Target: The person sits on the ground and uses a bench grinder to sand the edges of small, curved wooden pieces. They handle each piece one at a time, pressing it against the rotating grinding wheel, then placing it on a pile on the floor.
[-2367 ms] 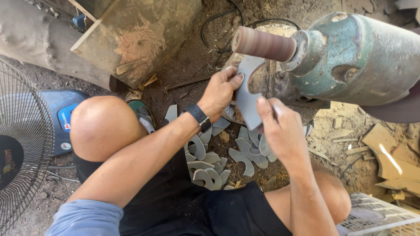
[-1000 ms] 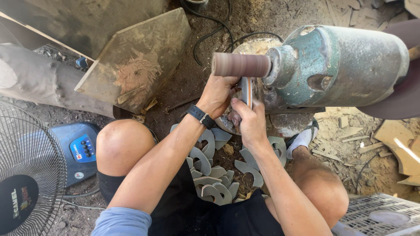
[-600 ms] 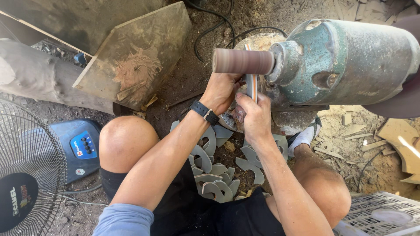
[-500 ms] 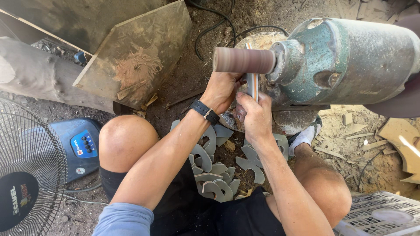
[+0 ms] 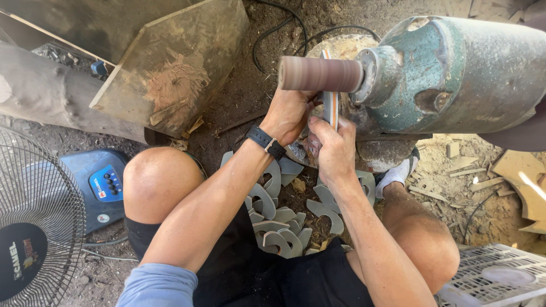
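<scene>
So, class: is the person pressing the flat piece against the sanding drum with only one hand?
No: both the left hand and right hand grip the flat piece.

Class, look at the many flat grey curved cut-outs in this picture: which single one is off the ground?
The cut-out gripped edge-on by both hands, left hand and right hand, at the sanding drum. The others lie piled on the dirt.

A single head-worn camera looks steeply down from close above the person's lap onto the dirt floor (image 5: 239,96). The forearms rise from the bottom edge toward the frame's centre, where the left hand (image 5: 287,116) and right hand (image 5: 333,150) meet beneath the sanding drum (image 5: 318,74). The knees, a fan (image 5: 34,227) at left and a crate (image 5: 500,276) at right bound the view.
</scene>
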